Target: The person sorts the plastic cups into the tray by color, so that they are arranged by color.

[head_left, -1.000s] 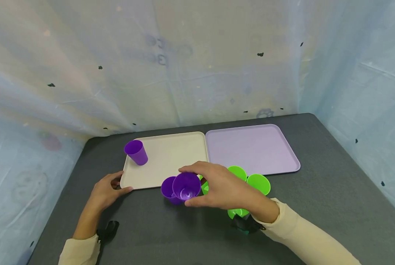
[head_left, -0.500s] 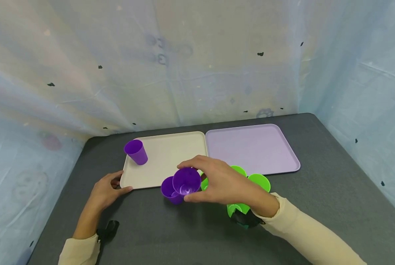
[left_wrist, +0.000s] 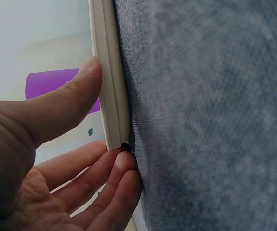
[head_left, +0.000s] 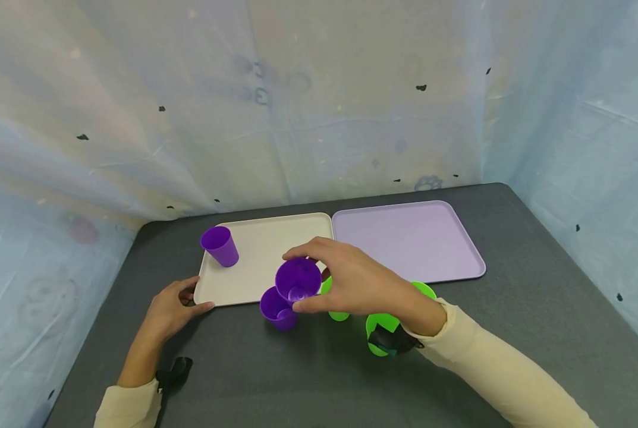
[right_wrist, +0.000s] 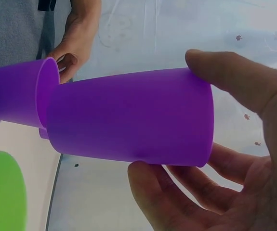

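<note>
Head view: your right hand (head_left: 358,282) holds a purple cup (head_left: 298,281) by its rim end, tipped on its side, mouth toward you, just above a second purple cup (head_left: 277,308) on the grey table (head_left: 538,309) near the beige tray (head_left: 265,252), whose corner your left hand (head_left: 171,306) pinches. Left wrist view: thumb (left_wrist: 71,103) on the tray's rim, fingers curled beneath (a light steadying hold). Right wrist view: thumb and fingers (right_wrist: 177,192) wrap the cup wall; it looks light, stiff, smooth plastic, likely slippery, so grip near the rim.
</note>
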Action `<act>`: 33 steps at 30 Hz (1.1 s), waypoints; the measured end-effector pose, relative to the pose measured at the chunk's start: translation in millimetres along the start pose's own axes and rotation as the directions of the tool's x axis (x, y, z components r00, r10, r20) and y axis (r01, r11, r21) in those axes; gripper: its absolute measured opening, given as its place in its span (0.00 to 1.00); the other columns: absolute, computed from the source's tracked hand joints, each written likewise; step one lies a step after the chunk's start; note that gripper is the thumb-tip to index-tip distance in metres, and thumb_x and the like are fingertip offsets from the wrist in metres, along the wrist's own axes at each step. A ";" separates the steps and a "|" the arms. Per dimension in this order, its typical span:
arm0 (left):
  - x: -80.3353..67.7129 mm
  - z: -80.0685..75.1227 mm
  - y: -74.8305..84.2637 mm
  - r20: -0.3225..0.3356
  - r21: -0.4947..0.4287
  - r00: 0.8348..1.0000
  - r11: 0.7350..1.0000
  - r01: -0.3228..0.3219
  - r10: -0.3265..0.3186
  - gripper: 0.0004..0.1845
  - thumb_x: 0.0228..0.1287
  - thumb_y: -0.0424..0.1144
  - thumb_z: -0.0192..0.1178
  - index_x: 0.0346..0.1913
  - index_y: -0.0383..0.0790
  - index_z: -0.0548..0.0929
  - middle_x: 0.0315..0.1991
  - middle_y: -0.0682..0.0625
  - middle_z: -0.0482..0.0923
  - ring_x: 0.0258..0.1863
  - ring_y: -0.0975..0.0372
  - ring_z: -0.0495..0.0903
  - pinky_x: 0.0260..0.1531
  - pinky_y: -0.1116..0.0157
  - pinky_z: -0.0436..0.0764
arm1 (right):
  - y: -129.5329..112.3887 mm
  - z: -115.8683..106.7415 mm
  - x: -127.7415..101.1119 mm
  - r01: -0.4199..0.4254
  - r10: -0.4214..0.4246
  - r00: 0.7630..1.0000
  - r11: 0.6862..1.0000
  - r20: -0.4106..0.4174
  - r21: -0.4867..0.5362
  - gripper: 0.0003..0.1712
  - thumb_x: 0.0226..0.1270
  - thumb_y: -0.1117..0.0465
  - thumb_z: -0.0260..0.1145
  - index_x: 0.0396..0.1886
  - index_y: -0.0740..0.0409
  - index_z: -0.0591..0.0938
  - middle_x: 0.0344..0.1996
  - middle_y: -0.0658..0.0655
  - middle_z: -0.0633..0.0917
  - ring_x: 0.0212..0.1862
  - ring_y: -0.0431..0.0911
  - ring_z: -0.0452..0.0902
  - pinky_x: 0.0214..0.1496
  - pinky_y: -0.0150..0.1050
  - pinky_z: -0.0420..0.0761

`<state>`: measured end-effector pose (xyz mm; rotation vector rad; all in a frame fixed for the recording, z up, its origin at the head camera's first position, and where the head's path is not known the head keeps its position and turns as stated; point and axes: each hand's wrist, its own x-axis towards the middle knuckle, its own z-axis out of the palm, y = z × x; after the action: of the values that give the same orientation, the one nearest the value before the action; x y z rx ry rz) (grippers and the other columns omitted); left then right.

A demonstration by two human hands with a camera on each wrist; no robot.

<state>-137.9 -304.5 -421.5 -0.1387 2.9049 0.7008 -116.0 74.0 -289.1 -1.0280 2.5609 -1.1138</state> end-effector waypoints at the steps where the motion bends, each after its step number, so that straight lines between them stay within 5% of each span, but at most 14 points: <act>1: 0.0 -0.1 -0.1 -0.002 -0.001 1.000 1.000 -0.002 0.002 0.47 0.56 0.54 0.73 0.71 0.30 0.66 0.58 0.29 0.73 0.53 0.40 0.77 0.51 0.42 0.77 | -0.3 -0.8 1.4 0.002 -0.002 1.000 1.000 0.000 -0.003 0.36 0.56 0.49 0.77 0.65 0.48 0.76 0.57 0.45 0.79 0.51 0.41 0.80 0.48 0.29 0.83; 33: -0.5 -1.2 0.9 0.001 -0.023 1.000 1.000 0.008 -0.008 0.48 0.55 0.54 0.73 0.71 0.30 0.66 0.59 0.29 0.72 0.53 0.41 0.76 0.52 0.42 0.76 | 19.2 -18.1 56.5 -0.061 0.061 0.998 0.998 0.006 -0.034 0.40 0.55 0.48 0.78 0.67 0.49 0.76 0.52 0.48 0.80 0.46 0.40 0.80 0.43 0.30 0.83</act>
<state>-137.6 -304.3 -420.0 -0.1527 2.8942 0.7324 -175.7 57.0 -283.1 -0.9524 2.5961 -1.0532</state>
